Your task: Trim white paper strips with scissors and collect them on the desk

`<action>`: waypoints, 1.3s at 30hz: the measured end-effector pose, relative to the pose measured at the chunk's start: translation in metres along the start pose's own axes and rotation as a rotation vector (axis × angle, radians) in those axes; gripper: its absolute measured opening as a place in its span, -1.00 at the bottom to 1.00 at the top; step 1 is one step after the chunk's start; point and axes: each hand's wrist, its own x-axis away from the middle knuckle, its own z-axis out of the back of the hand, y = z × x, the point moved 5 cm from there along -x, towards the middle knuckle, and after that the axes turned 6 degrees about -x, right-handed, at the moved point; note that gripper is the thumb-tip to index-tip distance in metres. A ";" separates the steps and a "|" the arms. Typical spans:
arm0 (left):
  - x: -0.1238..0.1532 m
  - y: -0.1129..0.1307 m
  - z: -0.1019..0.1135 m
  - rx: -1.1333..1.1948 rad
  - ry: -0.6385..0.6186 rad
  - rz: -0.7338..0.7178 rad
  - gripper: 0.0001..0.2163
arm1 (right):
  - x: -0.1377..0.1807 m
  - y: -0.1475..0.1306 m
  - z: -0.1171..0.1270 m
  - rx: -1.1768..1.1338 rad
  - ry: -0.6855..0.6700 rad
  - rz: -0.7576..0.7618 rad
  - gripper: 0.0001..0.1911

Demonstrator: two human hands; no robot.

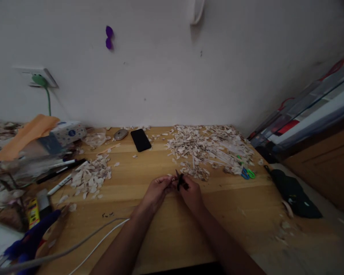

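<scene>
Both hands meet over the middle of the wooden table (172, 229). My right hand (191, 192) is closed round a small black tool (180, 180), likely a pair of scissors, whose tip points up. My left hand (156, 191) is pinched on a small pale piece (169, 177) held against the tool; I cannot make out what it is. A large heap of pale peeled scraps (209, 149) lies just beyond the hands to the right. A smaller heap of scraps (90, 176) lies to the left.
A black phone (140, 139) and a grey oval object (120, 134) lie near the wall. Blue-green scissors (247, 173) rest by the big heap. Pens, a tissue box (68, 132) and clutter fill the left side. White cables (103, 236) cross the front left. A black bag (292, 193) lies on the right.
</scene>
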 end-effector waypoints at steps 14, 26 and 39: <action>0.001 0.001 0.002 -0.041 -0.066 0.034 -0.71 | -0.004 0.004 0.001 -0.063 0.005 -0.016 -0.80; -0.003 0.011 0.003 -0.623 0.038 -0.242 -0.89 | 0.006 -0.009 0.000 0.301 -0.074 0.177 -0.71; -0.001 -0.006 0.008 0.239 -0.013 0.235 -0.84 | -0.006 -0.001 0.021 -0.086 0.231 -0.073 -0.70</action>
